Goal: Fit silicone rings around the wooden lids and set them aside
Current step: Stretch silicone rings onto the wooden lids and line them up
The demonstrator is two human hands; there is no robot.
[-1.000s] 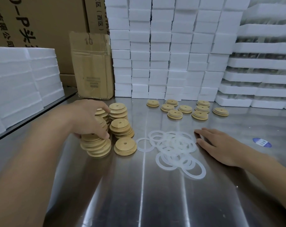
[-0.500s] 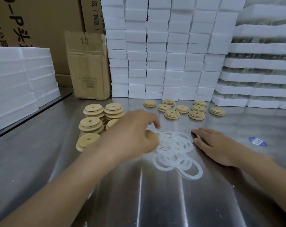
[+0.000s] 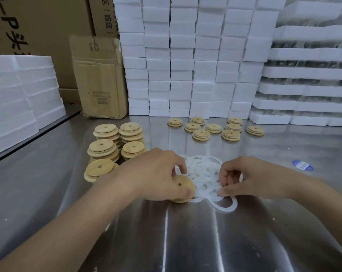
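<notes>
Hands [image 3: 152,173] [image 3: 250,177] brought lid [image 3: 183,188] to rings [image 3: 203,169], steel table [image 3: 186,242], foam blocks [image 3: 186,65], cartons [image 3: 38,26] behind

One wide-angle view, worn on the person's head, looks forward and down across the shiny steel tabletop [image 3: 186,242]. The left hand [image 3: 154,173] and right hand [image 3: 252,177] sit close beneath the lens, mid-frame; stacked white foam blocks [image 3: 186,65] face it beyond.

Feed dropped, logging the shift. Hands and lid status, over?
Left hand grips round wooden lid. Right hand pinches translucent white silicone ring in the ring pile. Lid not yet ringed; nothing in the way.
</notes>
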